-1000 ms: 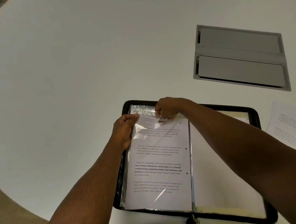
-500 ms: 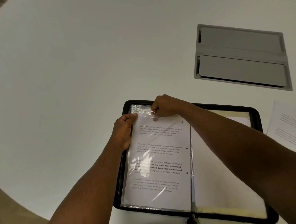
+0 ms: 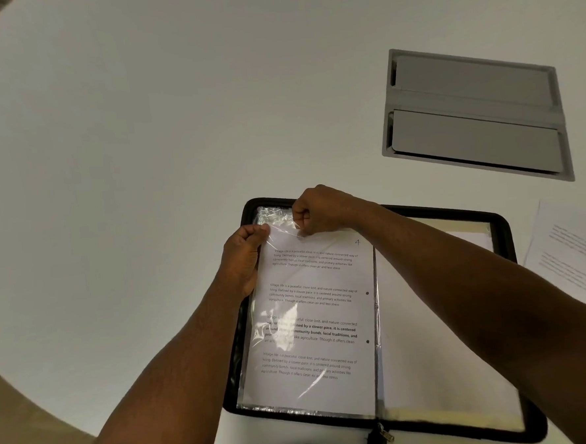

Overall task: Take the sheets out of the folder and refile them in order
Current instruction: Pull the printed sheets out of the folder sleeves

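A round white table [image 3: 144, 162] fills most of the frame, its curved edge sweeping through the lower left corner. Set into its surface at the upper right is a grey rectangular metal hatch with two flaps [image 3: 473, 114]. In the lower middle of the frame lies an open black zip-edged folder [image 3: 505, 239], spread flat with its zip pull at the bottom edge near the spine. Its right half shows a pale blank inner page, partly covered by the right forearm that crosses it diagonally. On its left half sits a clear plastic sleeve [image 3: 274, 219], crinkled and glinting at the top, with a white printed sheet of paper [image 3: 317, 309] inside it (four short paragraphs of text, a handwritten 4 in its top right corner, two punched holes down its right margin). At the right edge of the frame, just beside the folder, another white printed sheet [image 3: 575, 263] lies loose on the table. The left hand [image 3: 244, 259] is closed around the sleeve's upper left corner, thumb and fingers pinching the plastic. The right hand [image 3: 318, 210] is curled into a tight pinch at the top edge of the sleeve, though whether it grips plastic, paper or both cannot be told.
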Motion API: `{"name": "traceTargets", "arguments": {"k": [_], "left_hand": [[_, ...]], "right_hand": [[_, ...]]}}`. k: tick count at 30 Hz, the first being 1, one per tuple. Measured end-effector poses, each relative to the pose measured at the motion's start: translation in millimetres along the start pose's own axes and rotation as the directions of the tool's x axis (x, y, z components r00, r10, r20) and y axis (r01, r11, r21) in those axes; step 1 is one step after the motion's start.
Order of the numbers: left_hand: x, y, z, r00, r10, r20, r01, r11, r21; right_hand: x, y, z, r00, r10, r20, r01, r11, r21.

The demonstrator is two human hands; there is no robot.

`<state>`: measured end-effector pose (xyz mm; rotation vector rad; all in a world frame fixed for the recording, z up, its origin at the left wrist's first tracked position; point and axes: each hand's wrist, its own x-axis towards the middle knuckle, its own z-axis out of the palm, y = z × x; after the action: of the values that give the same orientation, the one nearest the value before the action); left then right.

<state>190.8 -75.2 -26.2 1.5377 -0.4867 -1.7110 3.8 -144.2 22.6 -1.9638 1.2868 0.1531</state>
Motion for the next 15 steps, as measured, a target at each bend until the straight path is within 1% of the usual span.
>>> {"name": "traceTargets", "arguments": {"k": [4,7,8,11,15], "left_hand": [[-2,2,0,1.000,-0.011,0.029,0.010,0.999,0.036],[-4,5,-1,0.996,-0.047,0.075,0.042,0.997,0.070],[-5,6,-1,0.995,-0.054,0.084,0.048,0.996,0.080],[-7,6,-3,0.994,-0.068,0.089,0.056,0.989,0.137],[-8,3,-5,0.997,-0.058,0.059,0.043,0.971,0.236]], "right_hand": [[2,2,-3,1.000,0.014,0.026,-0.014,1.000,0.019],[9,4,-17,1.000,0.024,0.013,-0.024,0.998,0.060],[11,3,-26,1.000,0.029,0.001,-0.029,0.998,0.047],[20,4,-59,0.997,0.047,-0.065,-0.050,0.998,-0.049],[23,5,-112,0.979,0.048,-0.200,-0.073,0.991,-0.116]]}}
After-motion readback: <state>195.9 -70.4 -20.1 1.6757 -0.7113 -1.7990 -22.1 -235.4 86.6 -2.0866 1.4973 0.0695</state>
